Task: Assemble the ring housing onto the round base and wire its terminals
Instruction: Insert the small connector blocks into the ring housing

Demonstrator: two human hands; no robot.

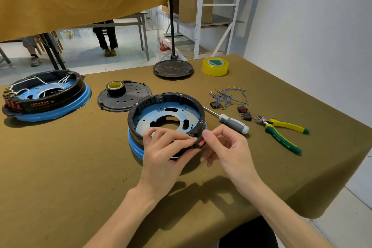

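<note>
Head view: ring point(167, 97) sits on base point(136, 150) — both hands point(165, 147) point(223, 145) pinch a red switch point(202, 143) into it; blue wires point(229, 96) lie unused.

Left hand point(163, 147) and right hand point(225, 145) meet, fingertips pinching.

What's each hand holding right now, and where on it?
Right hand pinches a small red rocker switch by its outer face at the ring housing's near wall. Left hand grips that wall beside it.
</note>
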